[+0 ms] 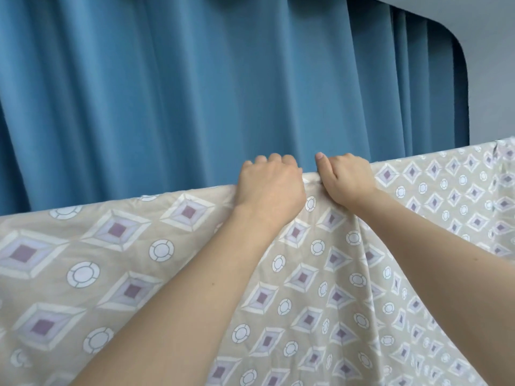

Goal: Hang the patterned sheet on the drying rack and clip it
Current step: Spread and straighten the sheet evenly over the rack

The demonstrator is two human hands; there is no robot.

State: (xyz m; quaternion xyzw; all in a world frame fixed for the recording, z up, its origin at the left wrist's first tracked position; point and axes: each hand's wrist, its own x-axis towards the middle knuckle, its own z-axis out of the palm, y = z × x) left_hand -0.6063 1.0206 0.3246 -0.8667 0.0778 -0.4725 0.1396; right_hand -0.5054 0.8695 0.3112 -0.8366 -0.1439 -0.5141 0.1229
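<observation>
A beige patterned sheet with purple diamonds and white rings hangs spread across the lower half of the view, its top edge running level from left to right. My left hand and my right hand sit side by side at the middle of that top edge. Both have their fingers curled over the edge and grip the fabric, which bunches a little between them. The rack bar under the sheet is hidden by the cloth. No clip is in view.
A blue pleated curtain fills the space close behind the sheet. A pale grey wall shows at the upper right.
</observation>
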